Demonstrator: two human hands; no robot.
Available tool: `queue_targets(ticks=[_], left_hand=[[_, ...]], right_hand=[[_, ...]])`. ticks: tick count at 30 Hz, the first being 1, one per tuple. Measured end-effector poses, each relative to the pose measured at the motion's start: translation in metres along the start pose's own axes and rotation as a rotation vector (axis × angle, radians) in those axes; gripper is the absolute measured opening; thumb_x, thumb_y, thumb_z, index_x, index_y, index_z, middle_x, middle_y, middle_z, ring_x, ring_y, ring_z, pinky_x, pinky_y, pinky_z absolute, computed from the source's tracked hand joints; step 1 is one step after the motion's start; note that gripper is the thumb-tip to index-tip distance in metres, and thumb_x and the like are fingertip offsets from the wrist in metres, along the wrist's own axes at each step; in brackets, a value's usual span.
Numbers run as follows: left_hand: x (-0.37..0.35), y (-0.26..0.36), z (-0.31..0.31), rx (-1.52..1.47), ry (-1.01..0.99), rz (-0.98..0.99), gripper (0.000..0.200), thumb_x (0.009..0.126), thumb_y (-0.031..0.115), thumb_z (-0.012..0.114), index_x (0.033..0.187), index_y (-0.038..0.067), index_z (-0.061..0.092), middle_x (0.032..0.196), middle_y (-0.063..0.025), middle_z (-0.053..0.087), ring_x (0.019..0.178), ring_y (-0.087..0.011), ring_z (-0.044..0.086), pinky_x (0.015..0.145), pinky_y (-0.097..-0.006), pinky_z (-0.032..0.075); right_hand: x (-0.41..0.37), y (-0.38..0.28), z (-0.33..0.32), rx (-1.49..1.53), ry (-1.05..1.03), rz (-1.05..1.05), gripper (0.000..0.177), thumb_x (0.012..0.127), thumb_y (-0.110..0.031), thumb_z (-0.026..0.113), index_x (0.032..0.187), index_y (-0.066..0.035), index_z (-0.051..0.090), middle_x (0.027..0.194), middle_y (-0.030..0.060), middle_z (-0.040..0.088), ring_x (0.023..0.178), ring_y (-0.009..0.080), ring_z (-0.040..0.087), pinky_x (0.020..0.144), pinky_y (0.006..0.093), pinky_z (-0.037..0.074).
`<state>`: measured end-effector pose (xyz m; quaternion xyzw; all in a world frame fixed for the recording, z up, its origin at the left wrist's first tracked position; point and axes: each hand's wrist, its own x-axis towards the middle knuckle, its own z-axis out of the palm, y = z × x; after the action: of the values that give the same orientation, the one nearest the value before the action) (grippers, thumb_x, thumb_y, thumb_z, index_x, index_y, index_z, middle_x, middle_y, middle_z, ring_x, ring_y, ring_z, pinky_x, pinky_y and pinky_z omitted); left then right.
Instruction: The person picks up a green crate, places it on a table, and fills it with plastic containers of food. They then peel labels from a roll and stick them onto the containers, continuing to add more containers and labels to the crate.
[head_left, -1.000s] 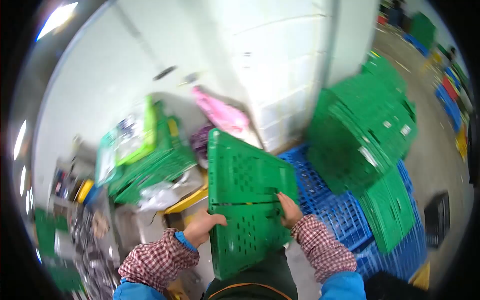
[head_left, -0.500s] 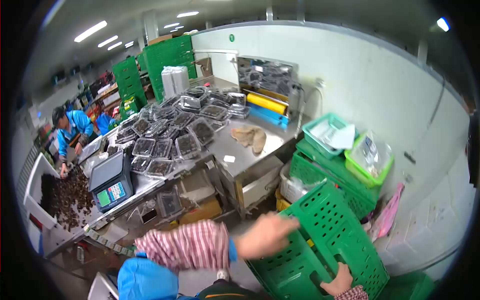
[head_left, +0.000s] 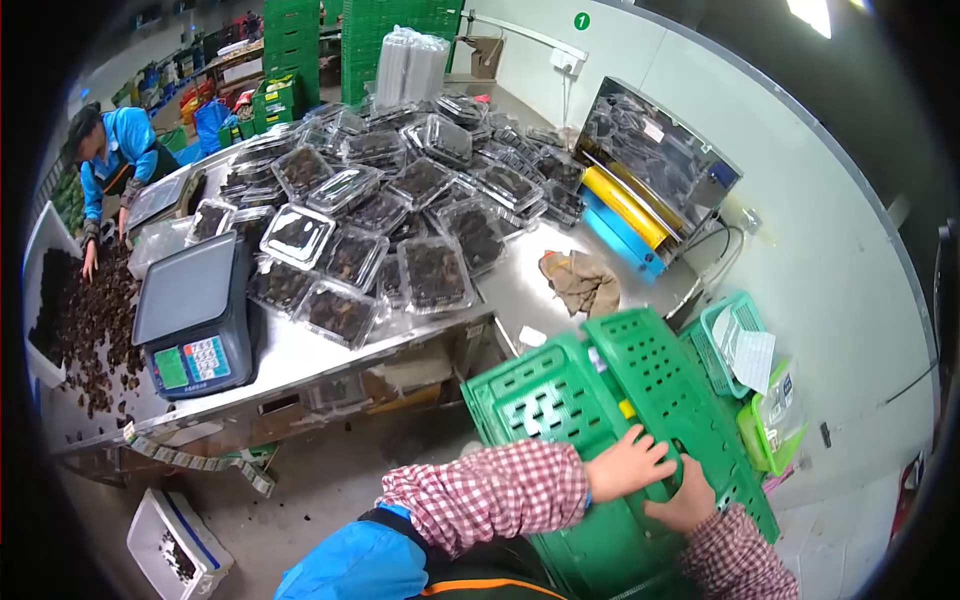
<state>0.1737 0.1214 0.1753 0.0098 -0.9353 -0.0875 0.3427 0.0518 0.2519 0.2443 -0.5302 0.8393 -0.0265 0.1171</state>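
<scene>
A green plastic folding crate (head_left: 530, 400) with slotted panels is tilted up in front of me. My right hand (head_left: 685, 497) grips it at the handle slot, thumb on the near side and fingers partly hidden in the opening. Against the same crate lies my left hand (head_left: 630, 463), its fingers apart on the panel near a small yellow clip (head_left: 627, 409). Both sleeves are checked red and white.
Many filled clear plastic boxes (head_left: 435, 270) cover the steel table, beside a scale (head_left: 195, 315) and a film-wrapping machine (head_left: 650, 175). A brown cloth (head_left: 580, 283) lies nearby. At left a co-worker (head_left: 125, 150) reaches into dark loose pieces. A white bin (head_left: 180, 545) stands on the floor.
My left hand has come down onto the crate. The crate now appears higher in view, in front of the table corner, with my right hand still holding it. My view has shifted.
</scene>
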Motion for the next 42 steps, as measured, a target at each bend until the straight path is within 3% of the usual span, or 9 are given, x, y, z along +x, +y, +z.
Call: queue_targets(ticks=[3, 4, 7, 10, 22, 25, 28, 34, 42], left_hand=[[0.031, -0.071, -0.01, -0.071, 0.039, 0.063, 0.031, 0.075, 0.01, 0.052, 0.106, 0.01, 0.048, 0.085, -0.004, 0.046, 0.08, -0.0195, 0.05, 0.088, -0.0389, 0.036], [0.037, -0.089, -0.023, -0.037, 0.1, 0.097, 0.03, 0.075, 0.009, 0.051, 0.106, 0.01, 0.05, 0.084, -0.0036, 0.047, 0.079, -0.0187, 0.05, 0.087, -0.0384, 0.036], [0.046, -0.128, -0.036, -0.033, 0.189, 0.162, 0.03, 0.075, 0.008, 0.051, 0.104, 0.008, 0.053, 0.081, -0.0025, 0.047, 0.078, -0.0166, 0.049, 0.087, -0.0371, 0.035], [0.041, -0.154, -0.034, -0.024, 0.173, 0.146, 0.028, 0.074, 0.008, 0.051, 0.102, 0.008, 0.055, 0.077, -0.0011, 0.045, 0.076, -0.0148, 0.047, 0.085, -0.036, 0.035], [0.026, -0.135, -0.054, -0.163, -0.035, 0.164, 0.015, 0.072, 0.017, 0.053, 0.083, 0.007, 0.053, 0.077, -0.001, 0.047, 0.073, -0.0147, 0.046, 0.064, -0.0258, 0.035], [0.019, -0.15, -0.046, -0.161, -0.065, 0.111, 0.015, 0.072, 0.017, 0.054, 0.083, 0.007, 0.053, 0.075, -0.0011, 0.046, 0.073, -0.0154, 0.046, 0.064, -0.0264, 0.034], [0.022, -0.166, -0.037, -0.141, -0.075, 0.148, 0.014, 0.071, 0.017, 0.054, 0.082, 0.008, 0.053, 0.072, -0.0012, 0.043, 0.071, -0.0154, 0.045, 0.064, -0.027, 0.034], [0.041, -0.211, -0.019, -0.105, -0.065, 0.002, 0.022, 0.068, 0.016, 0.053, 0.089, 0.008, 0.054, 0.077, -0.0018, 0.044, 0.076, -0.0168, 0.046, 0.069, -0.0298, 0.034], [-0.011, -0.18, -0.076, -0.128, -0.514, -0.029, 0.038, 0.069, 0.019, 0.061, 0.106, 0.011, 0.058, 0.095, -0.0005, 0.058, 0.085, -0.0163, 0.054, 0.079, -0.0327, 0.038]], right_hand=[[0.084, 0.023, -0.035, 0.26, -0.006, -0.38, 0.093, 0.054, -0.031, 0.084, 0.125, 0.002, 0.035, 0.116, 0.0145, 0.047, 0.102, 0.0263, 0.053, 0.082, 0.0384, 0.047], [0.107, 0.004, -0.077, 0.56, -0.162, -0.172, 0.088, 0.058, -0.024, 0.084, 0.126, 0.003, 0.034, 0.111, 0.0112, 0.05, 0.095, 0.0182, 0.052, 0.077, 0.0313, 0.047], [0.201, 0.042, -0.115, 0.535, 0.08, 0.06, 0.025, 0.087, -0.025, 0.057, 0.093, 0.0, 0.058, 0.063, 0.0024, 0.054, 0.058, 0.0108, 0.052, 0.051, 0.0268, 0.042], [0.267, 0.091, -0.09, 0.171, 0.412, -0.146, 0.027, 0.09, -0.026, 0.053, 0.088, 0.0, 0.058, 0.062, 0.0075, 0.053, 0.059, 0.0112, 0.051, 0.053, 0.0279, 0.039], [0.316, 0.077, -0.12, 0.475, -0.227, 0.194, 0.031, 0.089, -0.029, 0.054, 0.083, 0.001, 0.059, 0.05, 0.0012, 0.047, 0.042, 0.0113, 0.044, 0.042, 0.0282, 0.034], [0.349, 0.087, -0.079, 0.263, -0.127, 0.004, 0.035, 0.089, -0.034, 0.054, 0.083, 0.0, 0.06, 0.056, 0.0102, 0.055, 0.049, 0.0203, 0.054, 0.047, 0.0344, 0.04], [0.375, 0.092, -0.072, 0.108, 0.034, 0.014, 0.042, 0.086, -0.041, 0.056, 0.088, 0.001, 0.06, 0.079, 0.0232, 0.062, 0.076, 0.041, 0.059, 0.064, 0.0448, 0.044], [0.414, 0.073, -0.046, -0.073, 0.182, 0.112, 0.052, 0.085, -0.052, 0.05, 0.099, -0.003, 0.057, 0.082, 0.0253, 0.062, 0.079, 0.0407, 0.06, 0.068, 0.0479, 0.046], [0.417, 0.063, -0.096, 0.011, 0.365, 0.187, 0.063, 0.077, -0.062, 0.054, 0.092, -0.001, 0.057, 0.084, 0.0238, 0.062, 0.083, 0.0395, 0.059, 0.072, 0.047, 0.045]])
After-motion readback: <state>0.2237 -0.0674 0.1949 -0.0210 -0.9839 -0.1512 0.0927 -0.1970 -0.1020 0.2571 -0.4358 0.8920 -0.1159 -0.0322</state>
